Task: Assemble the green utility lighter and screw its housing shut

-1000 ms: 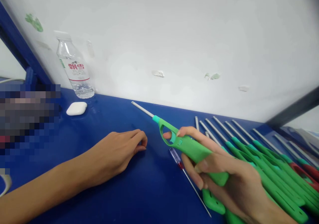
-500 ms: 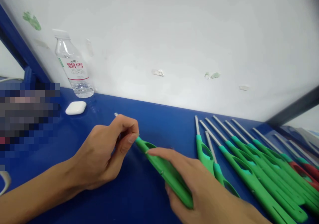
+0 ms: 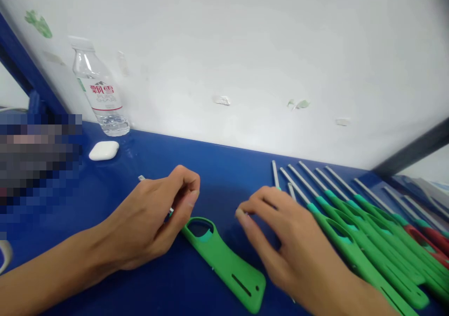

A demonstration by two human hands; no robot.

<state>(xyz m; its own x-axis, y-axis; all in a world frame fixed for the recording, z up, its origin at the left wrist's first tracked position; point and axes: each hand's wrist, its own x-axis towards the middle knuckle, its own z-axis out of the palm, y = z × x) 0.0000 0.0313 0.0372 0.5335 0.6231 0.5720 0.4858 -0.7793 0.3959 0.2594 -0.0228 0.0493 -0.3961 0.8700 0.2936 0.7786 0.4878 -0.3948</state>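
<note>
A green long-reach lighter (image 3: 228,264) lies slanted on the blue table, its slotted handle towards me. Its metal barrel passes behind my left hand (image 3: 150,222), and the tip shows beyond the knuckles. The thumb and index finger of that hand are pinched together above the barrel; whatever they hold is hidden. To the right of the lighter and apart from it, my right hand (image 3: 284,236) hovers with thumb and index fingertips brought together. Anything between them is too small to name.
Several green lighters (image 3: 379,246) lie side by side on the right, with red ones (image 3: 426,243) beyond. At the back left stand a water bottle (image 3: 103,96) and a white rounded case (image 3: 104,150). A white wall (image 3: 224,49) rises behind the table (image 3: 196,157).
My right hand has let go of the green lighter and moved right and slightly up. The lighter now lies flat on the table, turned broad side up. My left hand stays almost in place.
</note>
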